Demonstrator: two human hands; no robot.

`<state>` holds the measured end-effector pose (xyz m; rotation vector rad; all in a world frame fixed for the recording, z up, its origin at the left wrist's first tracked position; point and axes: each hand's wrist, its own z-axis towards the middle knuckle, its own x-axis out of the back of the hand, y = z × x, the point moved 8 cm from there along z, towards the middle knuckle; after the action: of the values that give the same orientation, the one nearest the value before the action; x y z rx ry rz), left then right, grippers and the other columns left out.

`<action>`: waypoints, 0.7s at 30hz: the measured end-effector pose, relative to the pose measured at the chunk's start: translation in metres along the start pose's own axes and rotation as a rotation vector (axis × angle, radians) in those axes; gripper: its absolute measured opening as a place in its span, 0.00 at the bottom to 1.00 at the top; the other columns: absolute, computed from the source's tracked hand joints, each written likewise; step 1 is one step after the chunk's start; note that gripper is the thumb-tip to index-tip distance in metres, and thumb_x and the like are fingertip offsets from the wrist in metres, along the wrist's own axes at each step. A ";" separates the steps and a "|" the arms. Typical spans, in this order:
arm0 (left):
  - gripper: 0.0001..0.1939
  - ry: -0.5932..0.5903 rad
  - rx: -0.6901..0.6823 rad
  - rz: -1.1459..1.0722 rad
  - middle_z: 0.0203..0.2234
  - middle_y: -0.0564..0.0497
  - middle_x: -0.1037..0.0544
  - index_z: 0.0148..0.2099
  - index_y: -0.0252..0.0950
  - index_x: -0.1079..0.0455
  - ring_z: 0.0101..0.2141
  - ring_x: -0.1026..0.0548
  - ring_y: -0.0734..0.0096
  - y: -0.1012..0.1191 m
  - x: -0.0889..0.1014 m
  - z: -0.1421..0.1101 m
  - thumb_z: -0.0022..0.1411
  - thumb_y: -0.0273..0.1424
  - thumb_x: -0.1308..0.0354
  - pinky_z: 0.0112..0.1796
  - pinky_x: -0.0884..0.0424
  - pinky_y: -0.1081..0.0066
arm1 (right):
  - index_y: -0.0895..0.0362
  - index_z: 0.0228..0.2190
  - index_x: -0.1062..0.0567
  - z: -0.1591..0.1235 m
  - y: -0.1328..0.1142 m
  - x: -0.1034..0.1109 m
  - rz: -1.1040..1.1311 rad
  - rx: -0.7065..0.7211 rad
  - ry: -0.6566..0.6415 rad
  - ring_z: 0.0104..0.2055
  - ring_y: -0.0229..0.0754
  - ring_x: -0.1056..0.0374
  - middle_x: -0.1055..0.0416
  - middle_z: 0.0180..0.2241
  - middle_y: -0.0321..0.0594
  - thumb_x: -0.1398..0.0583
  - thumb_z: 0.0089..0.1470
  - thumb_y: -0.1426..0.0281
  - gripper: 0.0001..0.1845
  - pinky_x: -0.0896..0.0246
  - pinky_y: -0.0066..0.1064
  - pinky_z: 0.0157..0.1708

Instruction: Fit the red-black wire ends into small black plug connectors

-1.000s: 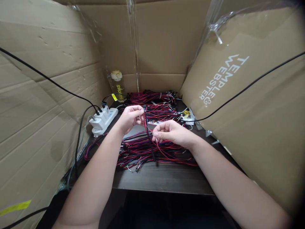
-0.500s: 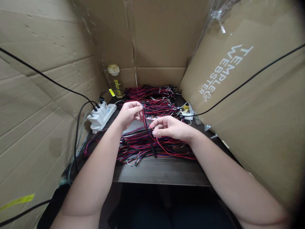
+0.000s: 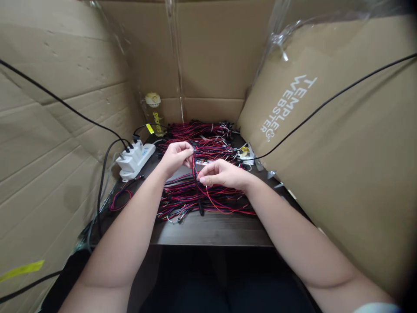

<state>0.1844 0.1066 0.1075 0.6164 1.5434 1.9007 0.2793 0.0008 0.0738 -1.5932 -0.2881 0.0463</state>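
My left hand (image 3: 176, 157) is closed in a pinch on the top end of a thin red and black wire lead (image 3: 196, 182) that hangs down to the table. My right hand (image 3: 221, 174) is closed on the same lead a little lower, fingers curled round it. Both hands hover over a loose pile of red, black and blue wire leads (image 3: 195, 202) on a dark wooden table (image 3: 211, 228). More bundled leads (image 3: 202, 132) lie further back.
A white power strip (image 3: 135, 158) with black plugs sits at the left. A clear bottle (image 3: 153, 111) stands in the back left corner. Cardboard walls (image 3: 325, 139) enclose the table on three sides. Black cables (image 3: 65, 104) cross both sides. A small yellow and white object (image 3: 244, 153) lies right.
Both hands stay on the lead; the right hand has slid slightly down and left along it. The camera view has shifted a little.
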 end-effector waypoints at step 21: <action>0.09 0.247 -0.153 0.072 0.12 0.57 0.31 0.22 0.36 0.35 0.14 0.29 0.75 0.012 0.021 -0.001 0.51 0.31 0.40 0.18 0.30 0.76 | 0.60 0.40 0.23 -0.004 0.001 -0.002 -0.213 -0.066 0.068 0.28 0.37 0.35 0.27 0.27 0.36 0.29 0.50 0.57 0.22 0.41 0.30 0.29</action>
<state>0.1669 0.1192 0.1187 0.3857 1.5220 2.1930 0.2782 -0.0033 0.0731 -1.6178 -0.4075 -0.1828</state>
